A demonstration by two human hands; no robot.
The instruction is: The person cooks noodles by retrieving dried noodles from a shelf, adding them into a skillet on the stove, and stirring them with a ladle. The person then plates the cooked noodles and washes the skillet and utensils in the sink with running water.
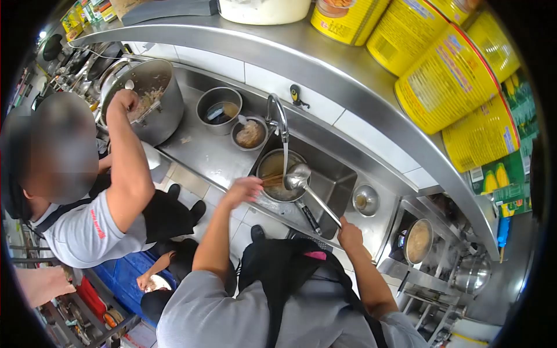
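Note:
My right hand (350,234) is closed around the handle of a large metal ladle (316,200), whose bowl hangs over a pan (261,162) in the sink. My left hand (242,192), slightly blurred, is closed at the pan's left side on the end of a tan bamboo brush (272,181) that reaches into the pan. Water runs from the curved faucet (281,116) into the pan, which holds cloudy water. The pan's black handle (308,217) points toward me.
A metal pot (219,94) and a bowl with a bagged item (249,133) stand left of the sink (342,174). At left, a co-worker (119,191) reaches into a large stockpot (168,110). Another person's hand (145,281) is lower left. Yellow cans (444,75) line the shelf overhead.

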